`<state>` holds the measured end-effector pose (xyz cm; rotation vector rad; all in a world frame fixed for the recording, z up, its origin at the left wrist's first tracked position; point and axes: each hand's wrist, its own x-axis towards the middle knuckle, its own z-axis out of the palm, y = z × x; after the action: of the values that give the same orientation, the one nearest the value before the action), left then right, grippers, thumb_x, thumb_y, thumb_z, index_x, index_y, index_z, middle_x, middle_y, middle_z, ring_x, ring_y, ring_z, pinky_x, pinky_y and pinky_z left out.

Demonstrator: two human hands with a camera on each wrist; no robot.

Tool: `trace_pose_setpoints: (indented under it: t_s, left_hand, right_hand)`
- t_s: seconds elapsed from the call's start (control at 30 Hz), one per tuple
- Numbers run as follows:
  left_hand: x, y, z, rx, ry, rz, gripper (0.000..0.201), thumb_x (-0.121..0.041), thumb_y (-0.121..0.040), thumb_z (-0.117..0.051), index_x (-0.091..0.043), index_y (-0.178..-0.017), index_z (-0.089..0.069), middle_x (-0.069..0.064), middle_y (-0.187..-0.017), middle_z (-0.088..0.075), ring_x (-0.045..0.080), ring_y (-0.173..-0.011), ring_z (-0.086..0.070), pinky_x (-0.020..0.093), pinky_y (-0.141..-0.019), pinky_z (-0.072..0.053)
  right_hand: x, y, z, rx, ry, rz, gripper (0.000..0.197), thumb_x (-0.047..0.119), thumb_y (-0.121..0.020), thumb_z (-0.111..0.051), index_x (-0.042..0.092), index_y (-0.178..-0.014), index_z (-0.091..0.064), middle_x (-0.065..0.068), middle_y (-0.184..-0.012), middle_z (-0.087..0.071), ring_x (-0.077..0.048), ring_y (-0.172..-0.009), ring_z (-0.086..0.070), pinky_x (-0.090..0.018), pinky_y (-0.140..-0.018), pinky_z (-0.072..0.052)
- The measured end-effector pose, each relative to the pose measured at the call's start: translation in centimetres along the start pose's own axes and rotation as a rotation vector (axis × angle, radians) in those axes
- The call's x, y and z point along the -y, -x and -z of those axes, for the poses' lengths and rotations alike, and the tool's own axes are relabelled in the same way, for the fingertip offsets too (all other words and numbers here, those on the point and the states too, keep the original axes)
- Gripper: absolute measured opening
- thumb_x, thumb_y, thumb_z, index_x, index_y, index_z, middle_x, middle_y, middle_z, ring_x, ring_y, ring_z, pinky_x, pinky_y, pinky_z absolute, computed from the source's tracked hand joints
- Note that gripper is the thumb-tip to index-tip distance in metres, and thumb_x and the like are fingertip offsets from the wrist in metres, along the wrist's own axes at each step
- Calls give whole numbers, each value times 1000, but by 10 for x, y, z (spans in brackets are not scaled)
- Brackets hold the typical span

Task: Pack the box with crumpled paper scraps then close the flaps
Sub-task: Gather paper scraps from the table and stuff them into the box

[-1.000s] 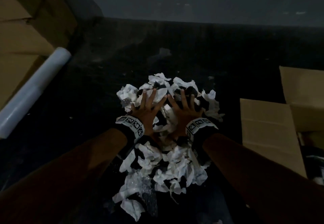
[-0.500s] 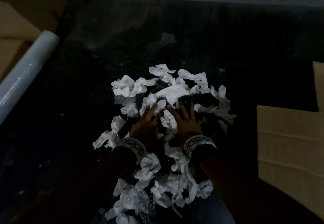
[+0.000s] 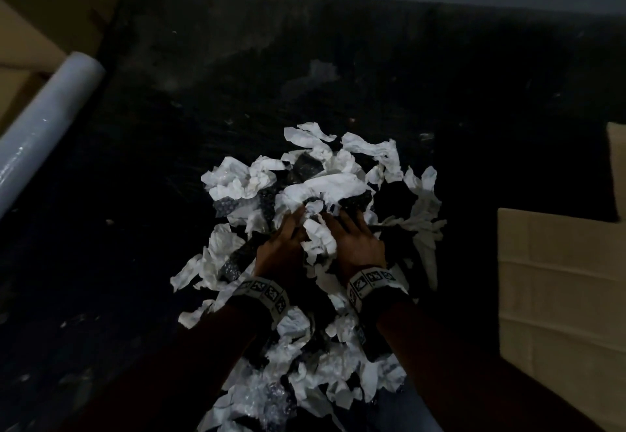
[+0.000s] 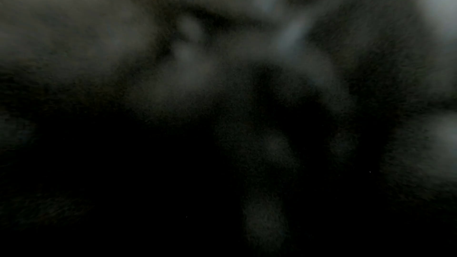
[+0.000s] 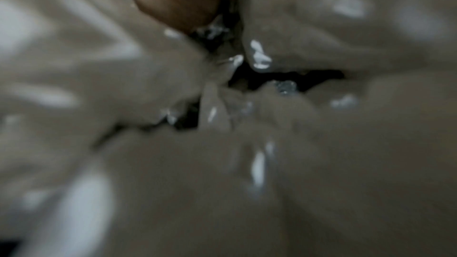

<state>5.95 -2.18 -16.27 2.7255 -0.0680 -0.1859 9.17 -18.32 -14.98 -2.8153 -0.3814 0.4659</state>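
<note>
Scraps (image 3: 325,188) heaped lengthwise away from person, both hands (image 3: 281,248) buried.

Both hands have moved from lying flat with fingers spread on the pile of crumpled paper scraps (image 3: 325,191) to digging into it. The left hand (image 3: 281,248) and right hand (image 3: 355,242) now have their fingertips buried under white scraps, with one scrap (image 3: 318,238) bunched up between them. The pile has spread wider to the left and far side.
</note>
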Motion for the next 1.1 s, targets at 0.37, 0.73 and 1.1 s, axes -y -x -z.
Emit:
trace_pose_setpoints:
  t_s: [0.37, 0.73, 1.1]
  left_hand:
    - [-15, 25, 50, -166, 30, -94, 74, -20, -74, -82, -32, -140, -53, -8, -158, -37, 21, -72, -72, 30, -51, -55]
    - [-44, 55, 163, -378, -21, -171, 95, -15, -70, -80, -41, -148, -32, -8, -162, -27, 28, -86, -73, 37, -62, -61]
    - [-166, 78, 251, -535, -71, -343, 74, -33, -77, -79, -34, -144, -47, -12, -160, -30, 27, -101, -71, 47, -76, -60]
  right_hand:
    - [20, 27, 37, -179, -12, 59, 72, 33, -80, -69, 32, -145, -37, 1, -151, -39, -28, -140, -34, -44, -86, -55]
    - [70, 66, 138, -519, 37, 202, 69, 22, -76, -71, 33, -138, -41, 4, -144, -47, -24, -134, -44, -40, -76, -59]
    - [41, 158, 259, -746, -35, 191, 62, 26, -82, -67, 28, -140, -46, -2, -146, -48, -25, -135, -43, -41, -97, -47]
